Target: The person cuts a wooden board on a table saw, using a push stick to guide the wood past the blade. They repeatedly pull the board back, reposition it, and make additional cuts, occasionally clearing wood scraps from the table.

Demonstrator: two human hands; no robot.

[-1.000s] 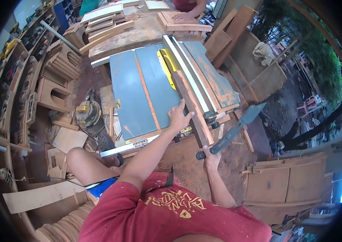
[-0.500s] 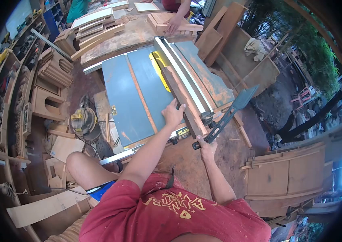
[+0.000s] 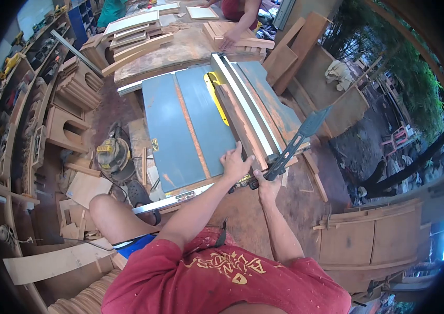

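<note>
A long brown wooden board (image 3: 239, 121) lies on the blue table saw top (image 3: 180, 125), flat against the white rip fence (image 3: 243, 107). A yellow blade guard (image 3: 215, 90) sits just left of the board's far part. My left hand (image 3: 235, 163) presses on the board's near end, fingers spread over it. My right hand (image 3: 266, 183) grips the handle of a dark push stick (image 3: 295, 140), which slants up to the right beside the fence's near end.
Another person's hand (image 3: 231, 36) rests on stacked wood on a workbench (image 3: 180, 47) beyond the saw. A yellow shop vacuum (image 3: 113, 152) and offcuts lie on the floor at left. Boards lean at the right, and shelves line the left wall.
The board has slid forward along the fence toward the blade guard. My left hand followed its near end, and my right hand brought the push stick closer to the saw's edge.
</note>
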